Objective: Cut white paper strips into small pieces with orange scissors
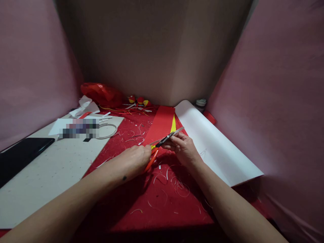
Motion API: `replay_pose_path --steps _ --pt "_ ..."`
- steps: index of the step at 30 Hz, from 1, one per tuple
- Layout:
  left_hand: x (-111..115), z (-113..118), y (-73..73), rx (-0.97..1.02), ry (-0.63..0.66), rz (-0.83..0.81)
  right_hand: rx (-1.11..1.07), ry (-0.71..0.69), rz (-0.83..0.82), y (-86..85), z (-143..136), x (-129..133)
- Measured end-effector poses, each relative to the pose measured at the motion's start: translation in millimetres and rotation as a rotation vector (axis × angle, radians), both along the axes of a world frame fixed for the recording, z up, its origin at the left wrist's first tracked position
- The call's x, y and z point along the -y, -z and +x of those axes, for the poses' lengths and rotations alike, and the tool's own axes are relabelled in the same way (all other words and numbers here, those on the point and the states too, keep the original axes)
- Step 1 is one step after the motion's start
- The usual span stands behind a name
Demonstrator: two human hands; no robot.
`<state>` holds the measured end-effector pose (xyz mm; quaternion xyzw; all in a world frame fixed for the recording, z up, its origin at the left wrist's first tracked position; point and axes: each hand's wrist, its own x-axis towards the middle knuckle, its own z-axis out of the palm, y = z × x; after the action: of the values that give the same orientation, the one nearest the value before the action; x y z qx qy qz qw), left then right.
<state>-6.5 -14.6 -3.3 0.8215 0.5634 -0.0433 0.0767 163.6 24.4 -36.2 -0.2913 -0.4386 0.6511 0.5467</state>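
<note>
My left hand (138,158) is closed around the scissors (152,159), which have orange and yellow handles and dark blades. Their blades point up and right, along a narrow pale strip (179,130). My right hand (182,145) pinches this strip between thumb and fingers, close to the blade tips. Whether the blades are apart or closed is too small to tell. Beneath and beyond both hands lies a red ribbed sheet (162,122), with a yellow pointed piece (173,123) along its right edge.
A white curled sheet (210,141) lies at right. At left, a pale board (65,168) carries a black flat object (27,155) and a coiled cable (111,130). Behind are a red plastic bag (101,93) and small red-yellow balls (140,100). Thin scraps litter the red cloth (162,206).
</note>
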Motion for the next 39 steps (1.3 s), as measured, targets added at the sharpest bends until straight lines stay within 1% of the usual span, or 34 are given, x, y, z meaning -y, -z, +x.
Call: replay_pose_path --steps 6,8,10,12,15,17,18,19,20,22,23,25,28,32,36,39 --pt "6 7 -10.4 -0.002 -0.013 -0.021 -0.008 0.022 -0.024 -4.2 -1 1" --pt "7 9 -12.1 -0.011 -0.024 -0.019 -0.002 0.018 -0.024 -5.1 -1 2" --pt "8 8 -12.5 0.023 -0.018 -0.009 0.008 0.009 -0.024 -6.0 -1 3" --pt "5 3 -12.8 0.105 -0.024 0.023 0.018 -0.005 -0.016 -7.3 0 3" --pt "-3 -7 -14.7 0.269 -0.126 0.179 0.031 -0.022 -0.021 -9.8 2 5" --pt "-9 -12 -16.6 0.422 -0.189 0.271 0.031 -0.021 -0.038 -11.3 3 5" --pt "-11 -13 -17.5 0.528 -0.203 0.265 0.031 -0.017 -0.045 -11.8 3 5" --pt "-13 -13 -18.1 0.648 -0.208 0.210 0.032 -0.016 -0.048 -12.1 3 5" --pt "-14 -12 -18.5 0.771 -0.208 0.116 0.033 -0.017 -0.046 -12.3 2 5" --pt "-15 -7 -18.6 0.982 -0.220 -0.113 0.033 -0.028 -0.038 -12.3 2 6" --pt "-15 -4 -18.3 1.051 -0.234 -0.212 0.031 -0.035 -0.034 -12.3 1 6" --pt "-14 1 -17.5 1.125 -0.265 -0.334 0.029 -0.046 -0.032 -12.3 1 7" --pt "-13 4 -16.8 1.174 -0.298 -0.414 0.029 -0.052 -0.034 -12.6 1 8" --pt "-13 0 -17.0 1.196 -0.314 -0.437 0.010 -0.079 -0.019 -12.8 3 8" --pt "-16 -3 -15.2 1.204 -0.285 -0.456 0.024 -0.152 -0.005 -13.7 2 11" --pt "-16 -4 -14.4 1.193 -0.268 -0.473 0.048 -0.169 -0.017 -15.0 1 13"
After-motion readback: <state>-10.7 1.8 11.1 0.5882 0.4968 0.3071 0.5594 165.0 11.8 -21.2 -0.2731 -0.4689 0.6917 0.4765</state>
